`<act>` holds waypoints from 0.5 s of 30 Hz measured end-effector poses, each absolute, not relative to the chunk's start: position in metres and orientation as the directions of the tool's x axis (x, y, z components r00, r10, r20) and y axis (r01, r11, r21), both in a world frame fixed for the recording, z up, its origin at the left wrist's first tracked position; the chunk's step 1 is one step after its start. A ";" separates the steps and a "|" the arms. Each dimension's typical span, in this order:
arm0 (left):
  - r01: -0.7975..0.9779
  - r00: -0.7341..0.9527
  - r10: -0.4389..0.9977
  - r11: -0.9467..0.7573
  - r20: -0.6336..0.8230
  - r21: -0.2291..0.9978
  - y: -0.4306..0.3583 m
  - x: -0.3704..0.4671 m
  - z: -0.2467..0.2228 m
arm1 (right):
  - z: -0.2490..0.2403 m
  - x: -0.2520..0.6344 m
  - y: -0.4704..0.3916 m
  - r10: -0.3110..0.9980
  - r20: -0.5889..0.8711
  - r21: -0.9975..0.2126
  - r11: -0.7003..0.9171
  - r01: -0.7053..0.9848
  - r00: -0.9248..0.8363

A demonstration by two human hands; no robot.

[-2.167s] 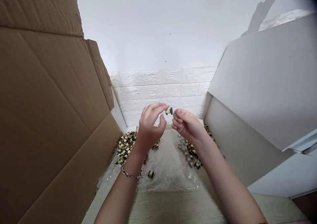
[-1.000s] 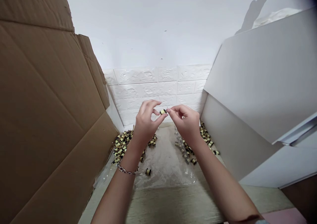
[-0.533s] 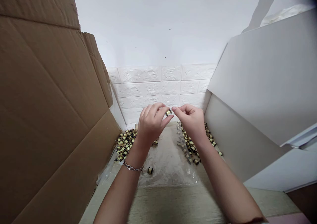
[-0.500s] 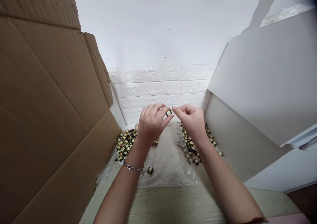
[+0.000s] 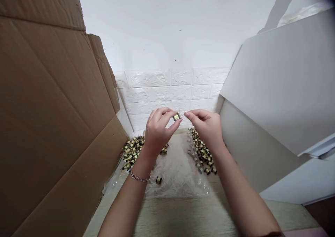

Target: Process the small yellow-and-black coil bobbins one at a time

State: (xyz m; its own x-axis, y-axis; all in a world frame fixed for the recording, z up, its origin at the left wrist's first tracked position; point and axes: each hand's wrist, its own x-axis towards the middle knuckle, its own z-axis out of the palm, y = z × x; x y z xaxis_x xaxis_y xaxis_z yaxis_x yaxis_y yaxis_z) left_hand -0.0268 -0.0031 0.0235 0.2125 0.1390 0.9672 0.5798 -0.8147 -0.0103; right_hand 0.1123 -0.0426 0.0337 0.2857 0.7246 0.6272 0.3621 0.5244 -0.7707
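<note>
A small yellow-and-black coil (image 5: 176,117) is pinched between the thumb and fingers of my left hand (image 5: 161,127), raised above the table. Thin wires or pins stick out from the coil's right side. Just to its right, my right hand (image 5: 205,125) has thumb and forefinger pressed together; whatever lies between them is too small to make out. Below, one pile of similar coils (image 5: 132,153) lies by my left wrist and another pile (image 5: 202,149) by my right. A single coil (image 5: 158,180) rests on the clear plastic bag (image 5: 178,170).
Tall brown cardboard (image 5: 60,108) walls off the left side. White panels (image 5: 277,80) stand on the right. A white brick-patterned wall (image 5: 180,77) rises behind the table (image 5: 172,216).
My right hand has moved a little right, away from the coil, widening the gap between the hands. My left hand and its coil have shifted slightly left and up.
</note>
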 end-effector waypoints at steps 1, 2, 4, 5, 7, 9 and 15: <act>0.583 0.207 0.139 -0.812 0.968 -0.008 -0.003 -0.027 0.024 | 0.034 0.113 -0.043 0.706 0.653 -0.746 0.535 0.396 0.274; 0.587 0.204 0.140 -0.809 0.969 -0.007 -0.003 -0.027 0.024 | 0.033 0.114 -0.043 0.692 0.673 -0.724 0.545 0.424 0.260; 0.592 0.198 0.140 -0.806 0.970 -0.004 -0.003 -0.028 0.024 | 0.033 0.115 -0.043 0.678 0.695 -0.696 0.554 0.456 0.238; 0.593 0.195 0.139 -0.805 0.971 -0.003 -0.002 -0.028 0.024 | 0.033 0.115 -0.044 0.676 0.698 -0.692 0.553 0.464 0.235; 0.589 0.191 0.133 -0.808 0.972 -0.005 -0.002 -0.027 0.024 | 0.034 0.115 -0.044 0.680 0.693 -0.695 0.544 0.470 0.238; 0.581 0.190 0.128 -0.814 0.974 -0.006 -0.002 -0.026 0.023 | 0.035 0.115 -0.045 0.690 0.681 -0.706 0.530 0.470 0.246; 0.567 0.196 0.123 -0.824 0.973 -0.010 -0.003 -0.026 0.022 | 0.031 0.114 -0.038 0.720 0.641 -0.743 0.492 0.454 0.267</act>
State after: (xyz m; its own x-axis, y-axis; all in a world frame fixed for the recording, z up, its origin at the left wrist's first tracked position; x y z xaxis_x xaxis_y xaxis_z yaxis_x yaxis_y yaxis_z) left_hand -0.0257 -0.0028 0.0224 0.1965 0.1229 0.9728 0.5668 -0.8238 -0.0104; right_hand 0.1144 -0.0384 0.0313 0.2674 0.7197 0.6407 0.4542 0.4923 -0.7426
